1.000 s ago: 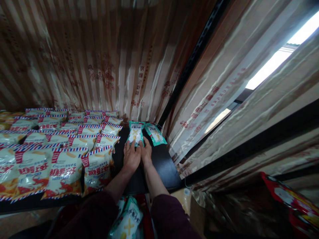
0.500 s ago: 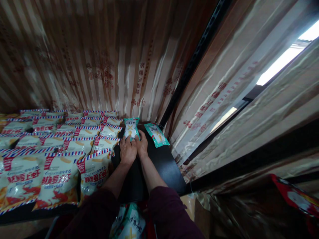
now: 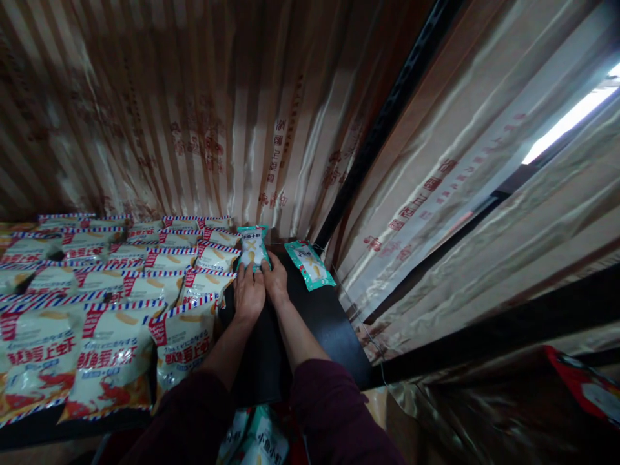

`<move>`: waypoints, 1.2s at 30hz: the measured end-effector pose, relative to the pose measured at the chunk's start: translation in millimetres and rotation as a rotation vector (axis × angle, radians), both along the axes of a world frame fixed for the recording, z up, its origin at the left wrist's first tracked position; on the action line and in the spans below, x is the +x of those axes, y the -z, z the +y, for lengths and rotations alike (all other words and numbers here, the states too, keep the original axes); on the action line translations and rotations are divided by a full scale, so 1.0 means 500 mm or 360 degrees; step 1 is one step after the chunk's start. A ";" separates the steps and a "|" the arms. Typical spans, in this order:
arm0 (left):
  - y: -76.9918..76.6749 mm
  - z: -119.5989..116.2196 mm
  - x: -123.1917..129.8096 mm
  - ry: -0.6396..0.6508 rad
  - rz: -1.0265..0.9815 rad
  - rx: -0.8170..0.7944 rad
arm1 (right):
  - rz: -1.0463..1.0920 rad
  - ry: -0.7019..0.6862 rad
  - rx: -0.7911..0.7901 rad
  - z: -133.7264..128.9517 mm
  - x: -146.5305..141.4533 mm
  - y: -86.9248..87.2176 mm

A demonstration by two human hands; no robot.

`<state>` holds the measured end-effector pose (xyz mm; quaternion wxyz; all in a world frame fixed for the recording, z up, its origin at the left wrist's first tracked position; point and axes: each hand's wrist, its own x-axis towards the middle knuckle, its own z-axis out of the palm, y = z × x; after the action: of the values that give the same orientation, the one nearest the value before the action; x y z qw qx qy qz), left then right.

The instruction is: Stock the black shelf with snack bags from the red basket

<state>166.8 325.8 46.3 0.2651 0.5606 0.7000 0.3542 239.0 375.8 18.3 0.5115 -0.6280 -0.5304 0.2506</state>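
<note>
A small green-and-white snack bag [image 3: 252, 247] lies at the back of the black shelf, beside the rows of larger bags. My left hand [image 3: 248, 294] has its fingertips on the bag's lower edge. On the bag's lower right corner is my right hand [image 3: 275, 279], with thumb and fingers bent against it. Between them the two hands grip the bag; the undersides of the fingers are hidden. A second green snack bag [image 3: 310, 265] lies apart to the right, tilted on the shelf.
Rows of white snack bags [image 3: 109, 355] with striped edges fill the left of the black shelf [image 3: 334, 336]. A dark metal post [image 3: 368, 155] rises at the back right corner, before draped cloth [image 3: 271, 97]. More green bags [image 3: 264, 439] sit below the shelf's front edge.
The green bag between my hands has shifted slightly left, towards the rows of white bags. Both hands stay on it. The view has turned a little.
</note>
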 end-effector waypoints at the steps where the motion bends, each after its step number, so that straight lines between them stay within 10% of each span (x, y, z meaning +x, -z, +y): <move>1: -0.001 0.000 0.000 -0.0003 -0.0003 0.0009 | -0.0030 -0.0018 -0.0002 0.002 0.000 -0.001; 36: 0.008 0.038 0.009 0.0049 -0.0053 -0.0066 | -0.0496 -0.0142 -0.0021 0.021 0.003 -0.010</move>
<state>171.4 344.8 42.4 0.2936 0.5597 0.6940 0.3449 240.4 386.4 23.3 0.4071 -0.6383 -0.6291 0.1761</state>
